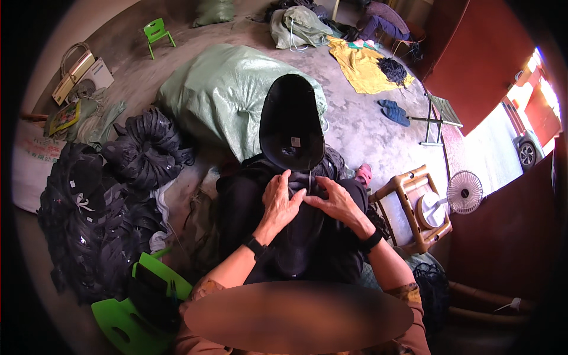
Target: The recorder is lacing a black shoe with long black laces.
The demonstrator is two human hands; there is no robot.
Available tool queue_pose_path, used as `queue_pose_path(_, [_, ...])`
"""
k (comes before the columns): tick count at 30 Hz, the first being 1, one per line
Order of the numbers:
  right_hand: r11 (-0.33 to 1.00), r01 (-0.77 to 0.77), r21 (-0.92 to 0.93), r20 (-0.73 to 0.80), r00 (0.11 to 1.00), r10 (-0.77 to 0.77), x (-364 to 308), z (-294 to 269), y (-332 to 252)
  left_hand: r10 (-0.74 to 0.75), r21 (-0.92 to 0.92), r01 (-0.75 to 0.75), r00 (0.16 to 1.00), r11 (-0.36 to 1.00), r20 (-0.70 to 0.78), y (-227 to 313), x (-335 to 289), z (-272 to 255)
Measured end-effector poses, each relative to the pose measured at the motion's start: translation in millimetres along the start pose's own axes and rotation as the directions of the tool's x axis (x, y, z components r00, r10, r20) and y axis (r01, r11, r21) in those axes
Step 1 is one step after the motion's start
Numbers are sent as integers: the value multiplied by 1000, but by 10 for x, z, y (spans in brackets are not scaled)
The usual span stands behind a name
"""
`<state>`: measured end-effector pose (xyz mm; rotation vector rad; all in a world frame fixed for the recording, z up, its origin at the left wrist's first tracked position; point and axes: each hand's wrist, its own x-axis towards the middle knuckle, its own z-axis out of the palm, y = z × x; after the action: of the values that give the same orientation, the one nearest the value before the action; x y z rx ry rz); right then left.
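A long black scoop-shaped piece [288, 121], with a small pale tag inside its hollow, stands upright above my lap. My left hand [279, 198] is closed at its lower end, with the fingertips on dark material there. Across from it, my right hand [336, 201] pinches the same dark material, and the two thumbs nearly meet. Between the hands a thin pale thread shows. Black clothing on my legs blends with the dark material, so its lower outline cannot be made out.
Black pieces lie heaped [97, 207] at the left, by a green chair [127, 322]. A large pale-green sack [207, 94] lies ahead. On the right are a bamboo-framed stool [408, 204] and a white fan [464, 192]. Another person [381, 29] is near a yellow cloth [361, 68].
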<state>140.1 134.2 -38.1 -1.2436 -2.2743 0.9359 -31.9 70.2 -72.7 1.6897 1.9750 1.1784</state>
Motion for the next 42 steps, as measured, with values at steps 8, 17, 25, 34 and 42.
queue_pose_path(8, [999,34,26,205,978,-39,101,-219,-81,-133,-477,293,931,829,340,-222,40,-463])
queue_pose_path(17, [928,39,370,-329,940,91,-824,-230,84,-99,-362,185,965,913,244,-266,-60,-304])
queue_pose_path(25, [734,-580,354,-257,694,673,-2061,375,2587,61,-82,-41,966,996,250,49,-400,-525])
queue_pose_path(34, [757,-647,95,-63,755,653,-1608,1376,2696,10,12,-13,975,1000,220,36,-467,-584])
queue_pose_path(42, [835,-545,77,-102,829,550,-2242,1148,3056,98,-54,-90,978,995,183,0,-515,-441])
